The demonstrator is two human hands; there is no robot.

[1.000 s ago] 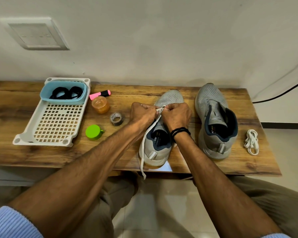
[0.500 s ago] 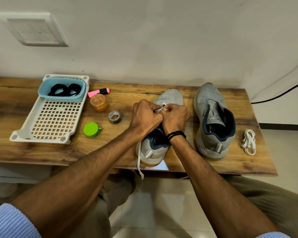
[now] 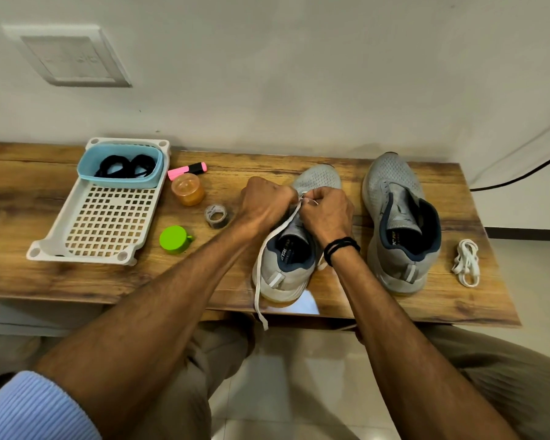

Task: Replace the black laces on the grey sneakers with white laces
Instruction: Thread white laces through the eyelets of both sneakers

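White lace [image 3: 278, 229] in left grip [image 3: 267, 204], right grip [image 3: 327, 214]

Bright, soft, even indoor light. Shadows are faint, with only a dim band along the wall [image 3: 299, 90] behind the wooden table [image 3: 45, 274]. A pale glare patch lies on the table's near edge, below the left grey sneaker [image 3: 283, 277]. Wide-angle distortion bows the frame's edges, and the near-left sleeve [image 3: 35, 408] looks soft.

Sneaker [image 3: 318, 180] eyelets hidden under left hand [image 3: 266, 203], right hand [image 3: 328, 215] — table [image 3: 13, 198] cut off at left.
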